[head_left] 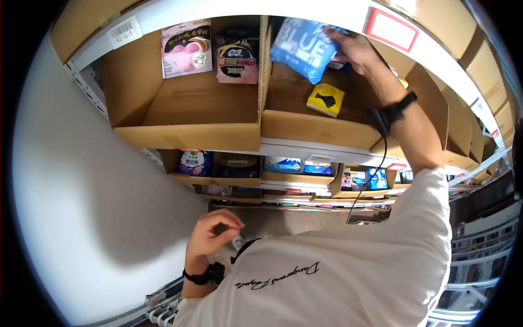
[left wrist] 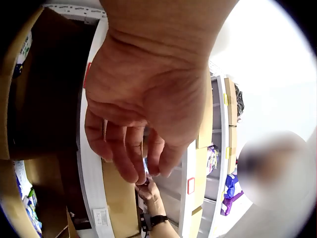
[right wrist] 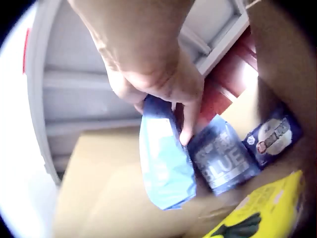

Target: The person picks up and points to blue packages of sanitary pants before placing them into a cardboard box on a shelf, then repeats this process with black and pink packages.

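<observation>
Cardboard first, being biggest: we have a shelf box (head_left: 321,131) whose front wall and divider (head_left: 263,87) could both snag the blue pack if it were carried too low or too far sideways. That blue pack (head_left: 305,46) is up over the box, tilted, and the right grip (head_left: 357,52) is clamped on one end of it. Most of the pack sticks out past the fingers and the film looks slick, so we judge it could swing or slip. The left grip (head_left: 212,231) holds nothing, fingers loosely curled, well apart from the pack, so we doubt it could catch a drop. The yellow pack (head_left: 327,100) lies in the box and might get knocked if the blue one dipped. Thinnest item, the cable (head_left: 386,143) at the right wrist, passes in front of the box and could hook on the rim. Views: head gives us the layout, the pack's printed face and the neighbouring box (head_left: 188,137) with its pink pouch (head_left: 187,52). Right wrist shows the held pack nearly edge-on, plus a second blue pack (right wrist: 225,161) and a navy pack (right wrist: 275,136) that we can't make out from the head. Left wrist gives us the left palm close up, but hardly any of the held pack.
</observation>
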Action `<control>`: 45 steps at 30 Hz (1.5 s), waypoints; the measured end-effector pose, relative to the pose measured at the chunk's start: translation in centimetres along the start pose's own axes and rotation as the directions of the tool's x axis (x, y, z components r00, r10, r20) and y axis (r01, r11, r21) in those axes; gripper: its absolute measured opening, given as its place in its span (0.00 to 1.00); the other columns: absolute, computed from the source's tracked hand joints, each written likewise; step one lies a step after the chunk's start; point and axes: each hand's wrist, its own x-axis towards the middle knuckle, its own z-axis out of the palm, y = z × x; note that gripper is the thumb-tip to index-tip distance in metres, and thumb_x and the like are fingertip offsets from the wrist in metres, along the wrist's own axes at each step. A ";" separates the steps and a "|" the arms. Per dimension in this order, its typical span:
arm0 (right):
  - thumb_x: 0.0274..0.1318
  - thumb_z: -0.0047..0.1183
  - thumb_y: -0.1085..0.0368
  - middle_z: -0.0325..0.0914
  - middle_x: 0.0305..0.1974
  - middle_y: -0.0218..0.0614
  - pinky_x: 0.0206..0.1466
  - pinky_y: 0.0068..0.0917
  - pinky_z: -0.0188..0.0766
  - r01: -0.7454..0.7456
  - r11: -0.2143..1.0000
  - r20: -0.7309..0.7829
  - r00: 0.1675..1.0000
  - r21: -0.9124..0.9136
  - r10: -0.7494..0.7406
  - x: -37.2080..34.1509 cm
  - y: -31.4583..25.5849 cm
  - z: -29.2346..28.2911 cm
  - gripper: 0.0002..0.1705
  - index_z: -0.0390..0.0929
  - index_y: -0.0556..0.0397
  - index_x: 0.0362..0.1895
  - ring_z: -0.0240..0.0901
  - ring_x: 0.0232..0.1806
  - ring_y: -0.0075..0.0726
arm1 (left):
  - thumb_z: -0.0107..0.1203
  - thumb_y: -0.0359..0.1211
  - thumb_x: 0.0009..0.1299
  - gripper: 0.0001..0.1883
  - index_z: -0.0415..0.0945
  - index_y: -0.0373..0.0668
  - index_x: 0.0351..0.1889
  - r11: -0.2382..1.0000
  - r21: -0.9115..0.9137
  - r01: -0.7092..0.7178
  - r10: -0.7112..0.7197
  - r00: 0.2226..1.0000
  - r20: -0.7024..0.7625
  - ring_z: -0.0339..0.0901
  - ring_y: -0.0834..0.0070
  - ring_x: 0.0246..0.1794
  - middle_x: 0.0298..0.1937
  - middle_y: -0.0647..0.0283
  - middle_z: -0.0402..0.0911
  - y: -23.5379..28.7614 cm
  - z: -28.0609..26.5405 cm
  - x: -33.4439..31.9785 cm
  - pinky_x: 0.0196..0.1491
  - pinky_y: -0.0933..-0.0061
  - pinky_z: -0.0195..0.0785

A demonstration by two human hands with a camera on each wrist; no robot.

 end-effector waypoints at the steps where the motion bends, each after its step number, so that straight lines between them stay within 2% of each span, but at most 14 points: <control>1: 0.64 0.55 0.51 0.79 0.48 0.37 0.47 0.33 0.81 -0.029 0.990 -0.025 0.999 0.136 0.033 -2.2 -0.6 -0.6 0.25 0.74 0.53 0.57 0.77 0.49 0.31 | 0.60 0.23 0.65 0.04 0.78 0.36 0.37 0.999 0.015 -0.040 0.040 0.998 0.044 0.79 0.74 0.36 0.40 0.57 0.82 0.3 0.3 0.8 0.39 0.74 0.71; 4: 0.67 0.50 0.50 0.79 0.46 0.38 0.45 0.29 0.82 -0.088 0.907 0.002 0.995 0.413 0.096 -8.6 -0.5 -2.2 0.24 0.71 0.55 0.57 0.78 0.47 0.30 | 0.60 0.23 0.66 0.06 0.77 0.35 0.40 0.998 -0.063 0.013 -0.008 0.997 0.078 0.79 0.75 0.37 0.44 0.58 0.82 1.5 1.6 2.9 0.40 0.73 0.72; 7: 0.66 0.52 0.54 0.79 0.46 0.38 0.45 0.28 0.82 -0.121 0.806 0.033 0.992 0.580 0.126 -14.9 0.0 -1.4 0.25 0.69 0.59 0.57 0.80 0.43 0.29 | 0.60 0.28 0.67 0.23 0.66 0.38 0.59 0.983 -0.182 -0.029 0.035 0.999 0.031 0.80 0.73 0.43 0.57 0.53 0.77 2.2 3.5 5.6 0.44 0.76 0.71; 10: 0.64 0.56 0.52 0.80 0.45 0.36 0.50 0.24 0.74 -0.081 0.832 0.021 0.996 0.549 0.083 -19.8 0.5 0.9 0.24 0.72 0.60 0.52 0.78 0.44 0.27 | 0.63 0.50 0.65 0.47 0.47 0.38 0.72 0.929 -0.367 0.046 -0.042 0.999 0.018 0.78 0.66 0.50 0.64 0.48 0.68 4.0 4.9 8.2 0.45 0.72 0.71; 13: 0.64 0.58 0.56 0.80 0.38 0.33 0.44 0.17 0.70 0.051 0.915 -0.010 0.999 0.399 -0.052 -22.1 0.9 2.6 0.19 0.73 0.59 0.45 0.74 0.39 0.19 | 0.65 0.47 0.63 0.50 0.43 0.37 0.73 0.840 -0.540 0.052 -0.030 0.998 0.049 0.74 0.65 0.56 0.64 0.49 0.67 4.6 6.4 9.1 0.53 0.68 0.69; 15: 0.64 0.58 0.57 0.80 0.38 0.33 0.44 0.17 0.70 0.041 0.899 -0.005 0.999 0.436 -0.043 -22.6 0.9 3.2 0.18 0.73 0.59 0.45 0.74 0.39 0.18 | 0.63 0.40 0.62 0.49 0.42 0.36 0.74 0.923 -0.378 -0.069 0.073 0.997 -0.004 0.68 0.66 0.63 0.64 0.50 0.66 5.0 7.1 9.1 0.62 0.65 0.61; 18: 0.64 0.59 0.57 0.80 0.39 0.34 0.44 0.16 0.70 0.059 0.881 -0.016 0.998 0.470 -0.059 -22.8 1.2 3.6 0.17 0.72 0.58 0.44 0.74 0.39 0.18 | 0.62 0.37 0.61 0.49 0.42 0.35 0.74 0.938 -0.345 0.008 -0.010 1.000 -0.005 0.63 0.67 0.67 0.64 0.51 0.65 5.5 7.3 8.6 0.67 0.64 0.54; 28: 0.62 0.60 0.55 0.81 0.39 0.36 0.44 0.17 0.71 -0.051 0.838 0.114 0.993 0.544 -0.014 -22.6 2.6 7.0 0.20 0.70 0.56 0.46 0.76 0.39 0.21 | 0.63 0.36 0.59 0.51 0.41 0.34 0.75 0.908 -0.419 -0.006 -0.058 0.989 -0.139 0.62 0.64 0.68 0.66 0.52 0.64 4.5 6.9 4.9 0.69 0.64 0.52; 33: 0.62 0.61 0.55 0.79 0.40 0.37 0.46 0.20 0.70 -0.035 0.896 0.208 0.976 0.442 -0.065 -23.2 2.3 10.2 0.22 0.69 0.58 0.48 0.74 0.40 0.23 | 0.64 0.35 0.57 0.52 0.43 0.33 0.75 0.897 -0.443 -0.018 -0.083 0.975 -0.208 0.60 0.65 0.70 0.69 0.54 0.63 1.7 4.5 1.1 0.71 0.66 0.50; 36: 0.65 0.57 0.57 0.77 0.44 0.34 0.49 0.22 0.69 0.060 0.892 0.370 0.896 0.448 -0.246 -24.3 3.3 13.9 0.22 0.66 0.57 0.54 0.72 0.44 0.23 | 0.63 0.33 0.54 0.51 0.46 0.31 0.75 0.867 -0.497 -0.021 -0.116 0.963 -0.243 0.62 0.64 0.70 0.70 0.53 0.63 -2.1 0.9 -3.2 0.72 0.67 0.50; 37: 0.66 0.56 0.58 0.77 0.46 0.33 0.49 0.25 0.71 -0.003 0.888 0.456 0.859 0.460 -0.234 -24.4 3.8 15.0 0.23 0.64 0.56 0.56 0.73 0.44 0.23 | 0.61 0.32 0.54 0.50 0.47 0.31 0.75 0.857 -0.514 -0.044 -0.109 0.958 -0.264 0.62 0.63 0.70 0.70 0.52 0.63 -3.4 -0.3 -4.7 0.72 0.67 0.51; 41: 0.70 0.43 0.44 0.78 0.46 0.37 0.40 0.25 0.72 -0.266 0.933 0.738 0.674 0.242 0.001 -24.3 8.1 19.3 0.29 0.63 0.53 0.60 0.77 0.41 0.29 | 0.55 0.29 0.53 0.47 0.49 0.31 0.74 0.787 -0.612 -0.080 -0.210 0.898 -0.387 0.65 0.61 0.69 0.69 0.50 0.65 -8.2 -4.0 -10.2 0.69 0.65 0.57; 44: 0.70 0.43 0.45 0.79 0.44 0.39 0.40 0.27 0.73 -0.430 0.903 0.844 0.489 0.013 0.221 -25.1 13.8 24.0 0.31 0.60 0.54 0.65 0.78 0.40 0.30 | 0.53 0.28 0.53 0.47 0.49 0.32 0.74 0.748 -0.656 -0.100 -0.302 0.830 -0.470 0.68 0.59 0.66 0.67 0.49 0.67 -12.4 -6.7 -14.6 0.65 0.63 0.63; 45: 0.70 0.43 0.45 0.79 0.44 0.39 0.40 0.27 0.73 -0.440 0.898 0.851 0.473 0.003 0.229 -25.8 15.8 25.4 0.31 0.60 0.54 0.65 0.78 0.40 0.30 | 0.53 0.29 0.55 0.42 0.54 0.32 0.71 0.752 -0.646 -0.130 -0.322 0.783 -0.532 0.72 0.54 0.62 0.63 0.47 0.70 -13.1 -6.8 -15.2 0.59 0.56 0.70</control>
